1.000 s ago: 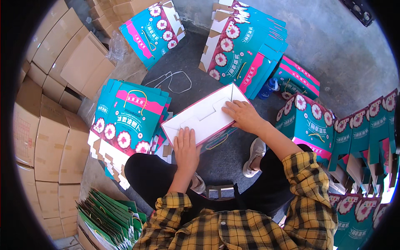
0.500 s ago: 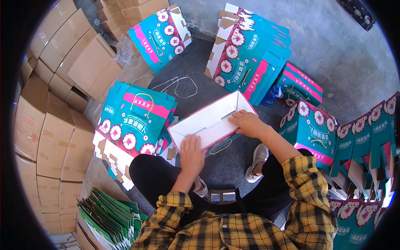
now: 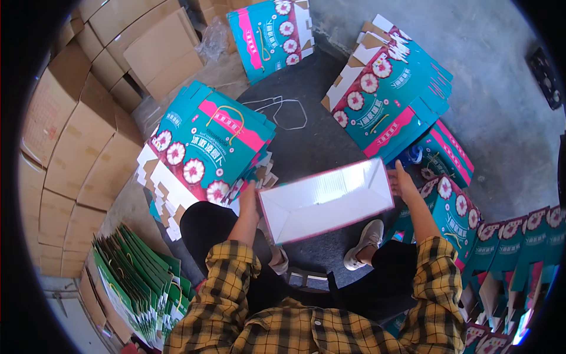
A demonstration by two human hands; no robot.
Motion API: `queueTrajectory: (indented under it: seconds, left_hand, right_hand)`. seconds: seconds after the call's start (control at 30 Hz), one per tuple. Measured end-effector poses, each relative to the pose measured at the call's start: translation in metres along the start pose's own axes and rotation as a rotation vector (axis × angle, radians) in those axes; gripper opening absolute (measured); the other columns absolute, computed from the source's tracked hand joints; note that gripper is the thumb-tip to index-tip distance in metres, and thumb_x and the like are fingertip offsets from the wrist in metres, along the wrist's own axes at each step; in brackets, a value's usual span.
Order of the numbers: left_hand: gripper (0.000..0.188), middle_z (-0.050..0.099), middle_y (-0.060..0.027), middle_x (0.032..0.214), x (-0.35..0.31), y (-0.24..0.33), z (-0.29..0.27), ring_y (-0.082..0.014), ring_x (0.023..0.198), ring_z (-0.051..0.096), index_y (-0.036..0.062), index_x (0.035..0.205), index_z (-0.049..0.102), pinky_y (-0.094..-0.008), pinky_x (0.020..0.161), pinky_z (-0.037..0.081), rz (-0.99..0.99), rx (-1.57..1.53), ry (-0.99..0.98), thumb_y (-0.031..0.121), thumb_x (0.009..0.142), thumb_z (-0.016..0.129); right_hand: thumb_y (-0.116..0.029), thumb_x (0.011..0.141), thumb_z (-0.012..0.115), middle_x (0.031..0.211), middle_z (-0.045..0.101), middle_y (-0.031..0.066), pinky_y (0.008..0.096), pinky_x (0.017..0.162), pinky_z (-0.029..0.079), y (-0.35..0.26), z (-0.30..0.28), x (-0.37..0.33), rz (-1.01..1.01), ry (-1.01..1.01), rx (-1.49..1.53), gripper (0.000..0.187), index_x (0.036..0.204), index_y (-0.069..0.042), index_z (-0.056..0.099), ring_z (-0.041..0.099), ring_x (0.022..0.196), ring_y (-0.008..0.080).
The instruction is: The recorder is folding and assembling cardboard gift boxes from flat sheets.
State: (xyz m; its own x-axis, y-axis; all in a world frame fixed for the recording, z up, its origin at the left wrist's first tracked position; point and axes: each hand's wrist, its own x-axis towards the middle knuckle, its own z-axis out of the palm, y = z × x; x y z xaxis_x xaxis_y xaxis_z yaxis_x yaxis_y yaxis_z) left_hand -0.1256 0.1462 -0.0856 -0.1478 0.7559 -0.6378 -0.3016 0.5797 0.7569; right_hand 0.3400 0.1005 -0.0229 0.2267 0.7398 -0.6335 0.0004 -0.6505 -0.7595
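Floor: a grey concrete floor (image 3: 501, 94) with a dark mat (image 3: 312, 147) at its middle carries everything; the person sits low on it, knees apart.
Brown cartons: stacked brown cardboard cartons (image 3: 71, 147) wall off the left side.
Flat packs: fanned piles of flat teal-and-pink printed gift cartons with white flower rounds lie to the left (image 3: 206, 147), ahead (image 3: 271, 32) and to the right (image 3: 389, 88); a row of the same cartons, set up, stands at the right edge (image 3: 513, 242).
Green stack: a sheaf of green printed card sleeves (image 3: 141, 283) leans at lower left.
Box in hand: a half-formed carton with a white inside and pink edges (image 3: 327, 200) hangs above the lap, between the knees, its open inside turned up to the camera.
Left hand: the left hand (image 3: 249, 197) lies along the carton's left end, fingers together and pressed to the card.
Right hand: the right hand (image 3: 401, 180) holds the right end, thumb up and fingers closed about the edge.
Doing it well: I judge that even pressure from both ends keeps the walls square — a lopsided push would crease the panels.
In the way: the left pile sits just beside the left hand, so there is little elbow room; a loose white cord loop (image 3: 283, 112) lies on the mat, well apart.
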Motion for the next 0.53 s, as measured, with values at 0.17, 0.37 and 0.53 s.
queueTrajectory:
  seconds: [0.17, 0.37, 0.53]
  left_hand:
    - [0.062, 0.065, -0.0141, 0.11, -0.013, -0.04, 0.012, -0.0285, 0.098, 0.062, 0.0072, 0.112, 0.063, -0.0436, 0.086, 0.048, -0.366, -0.078, -0.526, 0.06, 0.089, 0.04]
    - [0.047, 0.064, -0.0116, 0.113, -0.04, -0.012, 0.024, -0.028, 0.099, 0.062, 0.0056, 0.117, 0.058, -0.0433, 0.089, 0.048, -0.222, -0.106, -0.613, 0.04, 0.084, 0.055]
    - [0.07, 0.038, -0.0094, 0.145, -0.064, 0.031, 0.036, -0.0208, 0.132, 0.037, 0.0056, 0.146, 0.027, -0.0353, 0.113, 0.021, 0.32, -0.375, -0.781, 0.037, 0.088, 0.052]
  right_hand:
    - [-0.05, 0.097, 0.04, 0.113, 0.065, 0.006, 0.0359, 0.086, 0.05, 0.035, 0.001, -0.002, 0.064, -0.172, 0.055, 0.051, 0.121, -0.009, 0.06, 0.063, 0.099, 0.0189]
    - [-0.052, 0.096, 0.042, 0.122, 0.061, 0.0081, 0.0322, 0.091, 0.048, -0.025, -0.006, -0.052, -0.167, -0.207, 0.137, 0.057, 0.127, -0.006, 0.056, 0.06, 0.107, 0.0184]
    - [-0.063, 0.095, 0.028, 0.133, 0.053, 0.0101, 0.0332, 0.104, 0.036, -0.047, -0.019, -0.067, -0.301, -0.332, 0.316, 0.078, 0.137, 0.001, 0.043, 0.05, 0.122, 0.0217]
